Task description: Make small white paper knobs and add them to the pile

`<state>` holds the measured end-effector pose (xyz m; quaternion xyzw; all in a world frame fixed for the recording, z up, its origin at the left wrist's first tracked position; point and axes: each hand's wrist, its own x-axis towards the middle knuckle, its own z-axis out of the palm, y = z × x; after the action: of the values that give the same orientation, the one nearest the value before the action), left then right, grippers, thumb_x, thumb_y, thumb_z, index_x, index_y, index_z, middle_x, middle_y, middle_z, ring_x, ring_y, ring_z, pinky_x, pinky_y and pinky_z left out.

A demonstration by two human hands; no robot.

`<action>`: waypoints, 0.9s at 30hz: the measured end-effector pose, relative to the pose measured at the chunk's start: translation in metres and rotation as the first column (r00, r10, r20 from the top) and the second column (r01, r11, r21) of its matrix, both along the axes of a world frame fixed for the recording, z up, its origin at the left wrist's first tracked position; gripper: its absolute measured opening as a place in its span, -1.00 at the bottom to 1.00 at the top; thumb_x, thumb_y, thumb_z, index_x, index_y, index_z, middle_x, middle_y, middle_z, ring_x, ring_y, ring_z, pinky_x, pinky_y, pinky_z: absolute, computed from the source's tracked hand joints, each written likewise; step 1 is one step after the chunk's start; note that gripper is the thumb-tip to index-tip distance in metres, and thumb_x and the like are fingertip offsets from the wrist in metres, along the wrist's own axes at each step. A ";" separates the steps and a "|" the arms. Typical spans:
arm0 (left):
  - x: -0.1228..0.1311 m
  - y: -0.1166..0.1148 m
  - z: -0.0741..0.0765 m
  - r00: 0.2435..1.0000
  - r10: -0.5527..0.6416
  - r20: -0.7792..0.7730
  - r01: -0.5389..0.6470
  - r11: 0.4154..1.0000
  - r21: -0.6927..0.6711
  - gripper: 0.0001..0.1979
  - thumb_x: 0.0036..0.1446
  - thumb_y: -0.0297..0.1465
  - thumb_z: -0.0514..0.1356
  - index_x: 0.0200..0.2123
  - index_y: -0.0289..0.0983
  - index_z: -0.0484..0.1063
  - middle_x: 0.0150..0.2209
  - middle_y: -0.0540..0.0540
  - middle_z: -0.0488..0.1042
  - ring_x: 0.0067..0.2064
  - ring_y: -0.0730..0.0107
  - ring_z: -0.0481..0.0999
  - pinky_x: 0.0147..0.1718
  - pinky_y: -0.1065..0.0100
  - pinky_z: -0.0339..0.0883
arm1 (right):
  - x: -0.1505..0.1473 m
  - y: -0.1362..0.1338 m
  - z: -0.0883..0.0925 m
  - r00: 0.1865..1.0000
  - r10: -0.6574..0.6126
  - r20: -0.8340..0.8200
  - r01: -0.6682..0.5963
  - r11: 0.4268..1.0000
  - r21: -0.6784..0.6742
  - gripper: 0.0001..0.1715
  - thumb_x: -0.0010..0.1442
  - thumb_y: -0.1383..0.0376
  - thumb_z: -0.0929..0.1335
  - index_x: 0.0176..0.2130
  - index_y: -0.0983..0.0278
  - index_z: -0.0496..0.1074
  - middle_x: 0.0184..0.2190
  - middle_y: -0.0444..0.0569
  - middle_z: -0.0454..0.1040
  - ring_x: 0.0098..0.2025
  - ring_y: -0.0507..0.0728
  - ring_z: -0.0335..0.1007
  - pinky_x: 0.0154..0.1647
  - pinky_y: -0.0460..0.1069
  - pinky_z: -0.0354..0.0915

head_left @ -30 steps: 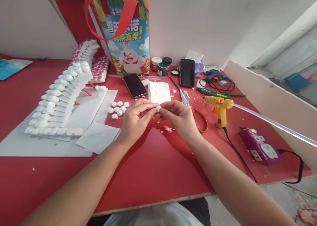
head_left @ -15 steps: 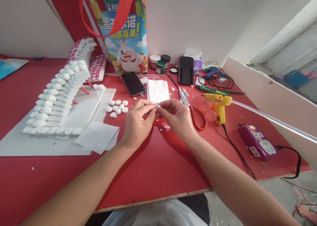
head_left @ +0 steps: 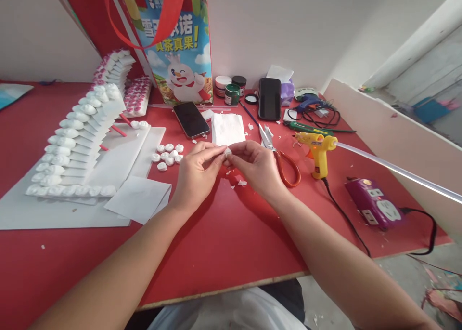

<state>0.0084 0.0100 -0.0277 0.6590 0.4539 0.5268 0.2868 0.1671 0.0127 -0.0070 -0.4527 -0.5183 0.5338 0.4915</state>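
Note:
My left hand (head_left: 198, 172) and my right hand (head_left: 255, 168) meet over the middle of the red table, fingertips pinching a small white paper flower (head_left: 227, 151) between them. Fingers cover most of it. Left of my hands lies a cluster of similar white paper rosettes (head_left: 169, 148). Behind my fingers rests a stack of white paper squares (head_left: 228, 128). Scissors with red handles (head_left: 288, 171) lie close by my right hand, blades pointing away. Paper scraps (head_left: 242, 183) are scattered below my fingertips.
At left, a stepped white paper model (head_left: 77, 142) edged with rosettes stands on white board (head_left: 72, 217). A yellow glue gun (head_left: 318, 151), purple power strip (head_left: 375, 202) and their cords occupy the right. Phones (head_left: 191, 120), paint jars (head_left: 232, 94) and a tall bag (head_left: 180, 55) stand behind.
The whole view has shifted slightly, so things sit a little further left and up. My fingers stay together on the small white flower, with a bit more of it showing.

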 end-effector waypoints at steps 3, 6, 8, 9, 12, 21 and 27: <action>0.002 -0.002 0.001 1.000 0.003 0.006 -0.003 1.000 -0.003 -0.78 0.27 -0.31 0.29 -0.07 -0.21 0.67 -0.15 -0.11 0.57 -0.13 0.33 0.58 -0.13 0.31 0.51 | -0.001 -0.001 -0.003 0.998 -0.019 0.060 0.018 1.000 0.010 -0.81 0.14 0.23 0.50 -0.27 0.27 0.50 -0.44 -0.10 0.59 -0.36 0.08 0.57 -0.25 0.01 0.51; 0.003 -0.004 0.001 1.000 0.016 -0.004 -0.016 1.000 -0.001 -0.80 0.26 -0.33 0.28 -0.10 -0.20 0.68 -0.18 -0.10 0.57 -0.15 0.33 0.58 -0.15 0.31 0.51 | -0.003 -0.001 -0.007 0.994 -0.046 0.104 0.042 0.998 0.041 -0.85 0.14 0.25 0.48 -0.28 0.25 0.49 -0.42 -0.10 0.61 -0.36 0.09 0.58 -0.26 0.01 0.49; 0.004 -0.004 0.001 1.000 0.023 -0.003 -0.023 1.000 0.001 -0.81 0.25 -0.34 0.29 -0.13 -0.20 0.69 -0.20 -0.10 0.57 -0.17 0.34 0.57 -0.16 0.31 0.51 | -0.003 -0.001 -0.008 0.990 -0.062 0.124 0.055 0.997 0.059 -0.88 0.16 0.26 0.47 -0.29 0.25 0.48 -0.40 -0.09 0.61 -0.35 0.09 0.58 -0.27 0.02 0.48; 0.004 -0.004 0.001 1.000 0.022 0.005 -0.022 1.000 -0.007 -0.82 0.25 -0.34 0.29 -0.14 -0.21 0.69 -0.20 -0.10 0.57 -0.17 0.34 0.57 -0.16 0.31 0.50 | -0.003 -0.001 -0.008 0.990 -0.062 0.125 0.055 0.997 0.058 -0.88 0.16 0.26 0.47 -0.29 0.25 0.49 -0.41 -0.09 0.61 -0.36 0.10 0.58 -0.27 0.02 0.48; 0.003 -0.001 0.002 0.999 0.014 0.042 -0.011 0.998 -0.059 -0.81 0.22 -0.34 0.31 -0.13 -0.23 0.68 -0.17 -0.12 0.58 -0.15 0.32 0.58 -0.14 0.30 0.51 | 0.000 0.001 -0.004 0.997 -0.020 0.070 0.019 1.000 0.016 -0.84 0.14 0.24 0.49 -0.30 0.27 0.50 -0.43 -0.07 0.62 -0.34 0.11 0.59 -0.23 0.04 0.51; 0.000 0.001 0.004 0.996 -0.010 0.083 0.020 0.993 -0.116 -0.77 0.20 -0.31 0.34 -0.11 -0.24 0.68 -0.16 -0.12 0.60 -0.15 0.31 0.59 -0.14 0.28 0.54 | 0.001 0.001 0.004 1.000 0.001 -0.005 -0.001 1.000 -0.026 -0.82 0.10 0.25 0.53 -0.33 0.28 0.54 -0.42 -0.07 0.63 -0.33 0.08 0.60 -0.17 0.03 0.53; 0.001 -0.001 0.006 0.990 -0.039 0.134 0.052 0.994 -0.094 -0.78 0.18 -0.29 0.37 -0.13 -0.22 0.69 -0.19 -0.10 0.58 -0.18 0.33 0.58 -0.13 0.28 0.56 | 0.002 0.000 0.005 1.000 0.008 0.019 -0.008 1.000 0.014 -0.88 0.09 0.30 0.51 -0.37 0.28 0.53 -0.45 -0.09 0.61 -0.36 0.08 0.59 -0.20 0.02 0.51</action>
<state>0.0096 0.0085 -0.0220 0.6181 0.4436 0.5399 0.3600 0.1695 0.0126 -0.0022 -0.4522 -0.5286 0.5276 0.4876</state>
